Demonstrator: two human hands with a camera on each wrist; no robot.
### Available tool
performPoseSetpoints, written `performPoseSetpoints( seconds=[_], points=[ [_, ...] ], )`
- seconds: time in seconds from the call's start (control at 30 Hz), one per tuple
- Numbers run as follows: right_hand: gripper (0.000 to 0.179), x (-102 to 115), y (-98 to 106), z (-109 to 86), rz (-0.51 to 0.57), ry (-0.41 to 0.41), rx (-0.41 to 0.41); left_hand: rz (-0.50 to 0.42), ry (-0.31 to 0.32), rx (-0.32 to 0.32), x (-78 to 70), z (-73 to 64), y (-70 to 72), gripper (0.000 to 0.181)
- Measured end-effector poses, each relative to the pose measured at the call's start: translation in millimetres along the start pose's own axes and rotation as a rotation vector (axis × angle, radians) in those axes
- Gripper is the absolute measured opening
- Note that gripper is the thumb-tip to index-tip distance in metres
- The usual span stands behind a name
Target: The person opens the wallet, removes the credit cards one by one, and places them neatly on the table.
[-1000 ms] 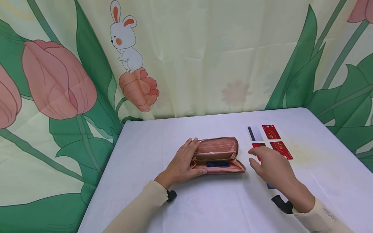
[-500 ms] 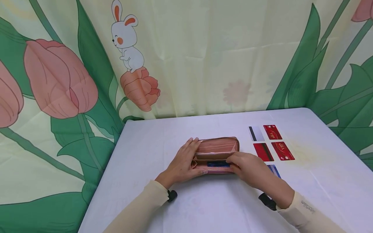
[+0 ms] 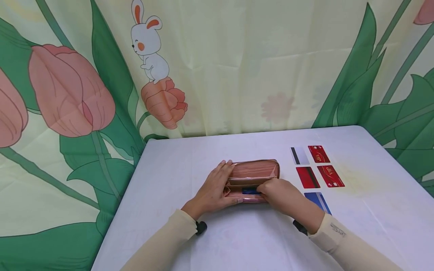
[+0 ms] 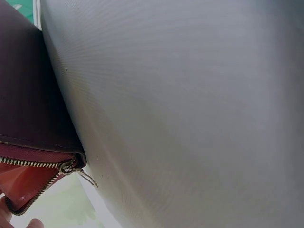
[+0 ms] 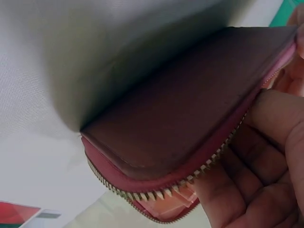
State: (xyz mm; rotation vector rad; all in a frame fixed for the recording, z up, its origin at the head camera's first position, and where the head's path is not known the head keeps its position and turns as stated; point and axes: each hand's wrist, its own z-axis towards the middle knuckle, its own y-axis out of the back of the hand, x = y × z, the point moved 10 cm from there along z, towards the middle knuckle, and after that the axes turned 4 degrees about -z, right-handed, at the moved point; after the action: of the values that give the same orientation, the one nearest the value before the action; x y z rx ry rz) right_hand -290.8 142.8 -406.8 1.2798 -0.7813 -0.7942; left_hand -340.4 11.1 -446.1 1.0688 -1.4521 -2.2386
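Observation:
An unzipped pink zip wallet point(image 3: 254, 170) stands spread on the white table. My left hand point(image 3: 213, 190) grips its left end, fingers over the back edge and thumb along the front. Inside the front pocket shows part of a dark blue card point(image 3: 250, 191). My right hand point(image 3: 284, 197) reaches in from the right and pinches that card's right end with curled fingers; the fingertips are hidden. The right wrist view has the wallet's dark outer cover point(image 5: 175, 109) and zip teeth beside the curled fingers point(image 5: 266, 185). A zip pull point(image 4: 69, 167) appears in the left wrist view.
Right of the wallet lie a white card with a black stripe point(image 3: 303, 156), two red VIP cards point(image 3: 318, 154) and a red card with a dark stripe point(image 3: 307, 177). Nearer me, a blue card point(image 3: 317, 200) is partly behind my right forearm. A printed curtain point(image 3: 217, 67) hangs behind the table.
My right hand has come left from above the loose cards into the wallet, covering the right part of the dark blue card. The left hand keeps its hold.

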Motion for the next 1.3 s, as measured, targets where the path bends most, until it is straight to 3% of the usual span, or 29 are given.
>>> performPoseSetpoints(
  seconds=[0.47, 0.97, 1.3],
  points=[
    [0.017, 1, -17, 11.0, -0.112, 0.059, 0.042, 0.003, -0.056, -0.027, -2.8, -0.6, 1.3, 0.108],
    [0.015, 4, -16, 11.6, -0.179, 0.119, -0.027, 0.014, -0.069, -0.033, -2.8, 2.0, -0.1, 0.109],
    [0.022, 4, -11, 8.7, -0.221, 0.088, -0.056, 0.026, -0.056, -0.024, -2.1, 1.0, -0.6, 0.109]
  ],
)
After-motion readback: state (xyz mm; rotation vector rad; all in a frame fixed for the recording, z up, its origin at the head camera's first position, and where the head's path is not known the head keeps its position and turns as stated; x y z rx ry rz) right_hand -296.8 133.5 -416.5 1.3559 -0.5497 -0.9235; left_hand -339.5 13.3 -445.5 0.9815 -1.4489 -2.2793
